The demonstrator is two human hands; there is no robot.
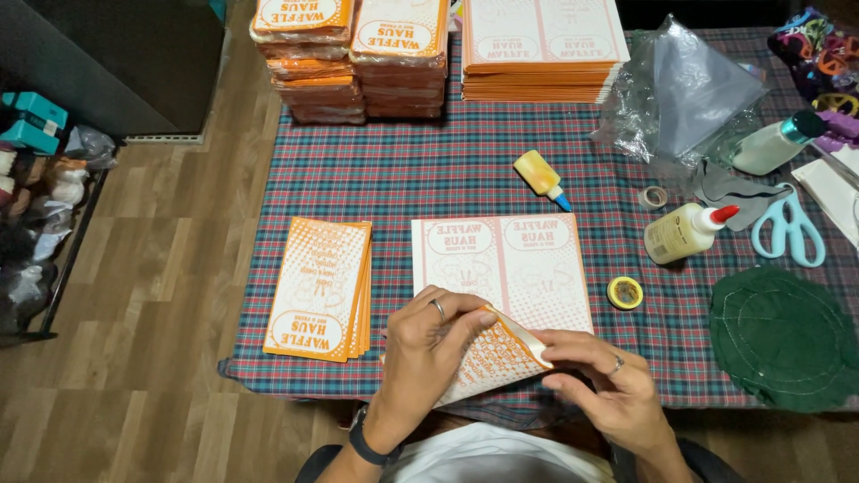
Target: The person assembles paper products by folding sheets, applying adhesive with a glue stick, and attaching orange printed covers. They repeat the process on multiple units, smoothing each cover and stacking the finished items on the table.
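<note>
My left hand (428, 344) and my right hand (607, 385) both hold an orange-and-white printed paper sheet (490, 358) that is curled into a cone shape at the near table edge. The left fingers press its upper fold; the right fingers pinch its right edge. Just beyond lies a flat stack of pale printed sheets (501, 264). A pile of folded orange paper bags (320, 288) sits to the left on the plaid tablecloth (429, 179).
A small yellow glue bottle (540, 176), a larger glue bottle with red tip (684, 231), a yellow tape roll (625, 292), blue scissors (789, 228), a dark green round cloth (786, 338) and clear plastic bags (684, 85) lie on the right. Tall stacks of orange sheets (537, 49) stand at the back.
</note>
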